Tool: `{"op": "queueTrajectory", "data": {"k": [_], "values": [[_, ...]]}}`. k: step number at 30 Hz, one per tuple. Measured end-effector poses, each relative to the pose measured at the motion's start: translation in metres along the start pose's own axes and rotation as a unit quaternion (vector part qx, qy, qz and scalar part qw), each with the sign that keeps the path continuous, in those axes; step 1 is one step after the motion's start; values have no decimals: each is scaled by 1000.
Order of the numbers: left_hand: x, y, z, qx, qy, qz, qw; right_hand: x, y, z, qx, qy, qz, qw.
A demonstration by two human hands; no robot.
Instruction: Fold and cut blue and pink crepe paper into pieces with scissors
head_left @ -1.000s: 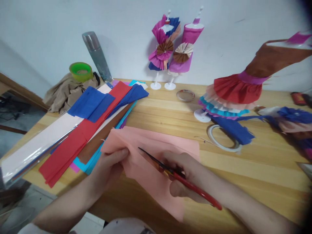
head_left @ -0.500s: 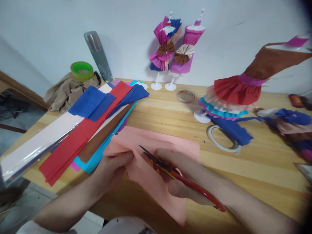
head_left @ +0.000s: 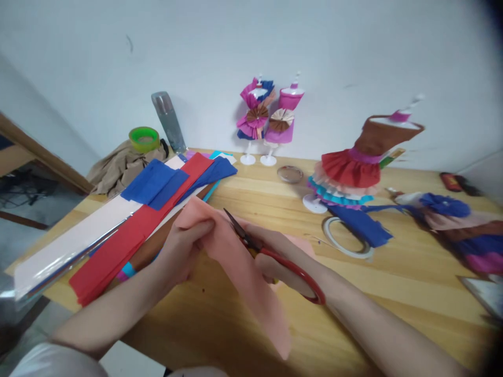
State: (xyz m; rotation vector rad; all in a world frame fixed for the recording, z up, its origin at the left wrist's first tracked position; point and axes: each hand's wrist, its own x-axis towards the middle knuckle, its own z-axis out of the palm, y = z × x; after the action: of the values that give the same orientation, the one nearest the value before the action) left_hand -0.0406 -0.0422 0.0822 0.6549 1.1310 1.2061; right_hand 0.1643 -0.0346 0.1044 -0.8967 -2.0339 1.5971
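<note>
A sheet of salmon-pink crepe paper (head_left: pixel 239 272) hangs from my left hand (head_left: pixel 184 248), its upper left part pinched between thumb and fingers. My right hand (head_left: pixel 275 256) is wrapped round the red handles of a pair of scissors (head_left: pixel 293 267). Their dark blades point up and left, next to the paper and close to my left thumb. More of the pink paper lies behind my right hand. Whether the blades are parted is hard to make out.
Folded crepe paper strips, one red (head_left: pixel 113 246), one blue (head_left: pixel 155 183), lie on the left. Small dress forms in paper dresses (head_left: pixel 255 120) stand along the wall, a larger one (head_left: pixel 349 167) at right. A white tape roll (head_left: pixel 346 238), green tape (head_left: pixel 143 139) and flask (head_left: pixel 168 123) are around.
The view has tilted upward. The scissors have turned so their red handle loop shows more, and the pink paper hangs narrower between my hands.
</note>
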Motion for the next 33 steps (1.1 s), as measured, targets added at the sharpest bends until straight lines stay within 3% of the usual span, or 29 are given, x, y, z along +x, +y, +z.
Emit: {"op": "queueTrajectory", "data": {"k": [4, 13, 17, 22, 33], "values": [[8, 19, 20, 55, -43, 31, 997, -4, 6, -7, 38, 37, -26, 998], [42, 49, 63, 159, -224, 63, 960, -18, 15, -26, 108, 144, -68, 981], [58, 51, 74, 159, -217, 91, 959, -17, 16, -34, 151, 153, -78, 973], [72, 44, 81, 153, -207, 73, 964, -14, 22, -38, 145, 183, -79, 969], [77, 38, 76, 151, -226, 73, 960, -17, 23, -39, 140, 177, -105, 969]]}}
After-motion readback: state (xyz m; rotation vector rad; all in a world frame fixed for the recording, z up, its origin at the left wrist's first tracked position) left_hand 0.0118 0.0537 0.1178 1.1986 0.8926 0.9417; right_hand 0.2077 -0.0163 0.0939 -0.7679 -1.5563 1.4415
